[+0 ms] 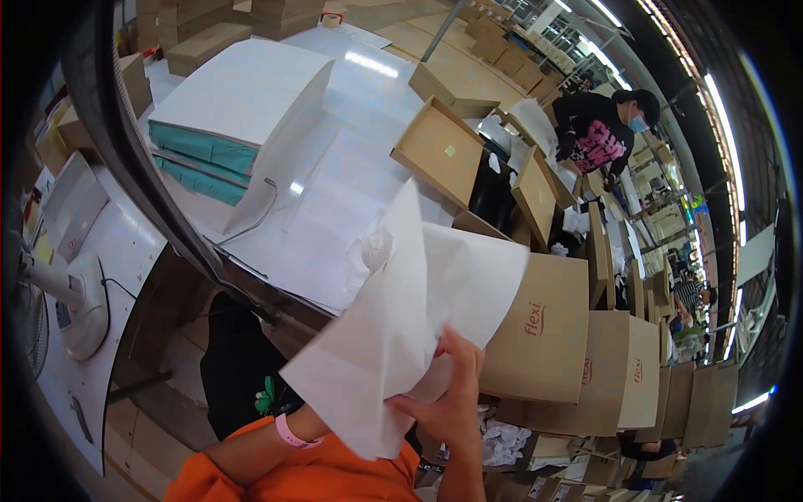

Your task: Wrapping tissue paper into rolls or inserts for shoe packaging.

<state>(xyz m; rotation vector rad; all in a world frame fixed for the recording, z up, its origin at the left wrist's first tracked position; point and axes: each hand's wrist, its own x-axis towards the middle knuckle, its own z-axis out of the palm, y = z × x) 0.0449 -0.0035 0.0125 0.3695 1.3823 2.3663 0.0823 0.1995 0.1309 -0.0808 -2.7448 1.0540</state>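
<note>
A large sheet of thin white paper (401, 335) is held up in front of me, its corners loose and folded. My right hand (447, 385) pinches its lower right part, the thumb in front and the fingers bent at the edge. My left hand is hidden behind the paper; only the forearm with a pink wristband shows. A crumpled bit of white paper (375, 249) shows at the sheet's upper left, and I cannot tell whether it is part of the same sheet. Just right of the paper stands a brown cardboard box (539, 335) with red print.
A tall stack of white sheets (242, 84) with teal wrapping lies on the white table (335, 167). Open shoe boxes (439, 151) with dark contents line the right side. A white fan base (88, 314) stands at left. A masked co-worker (598, 138) is beyond the boxes.
</note>
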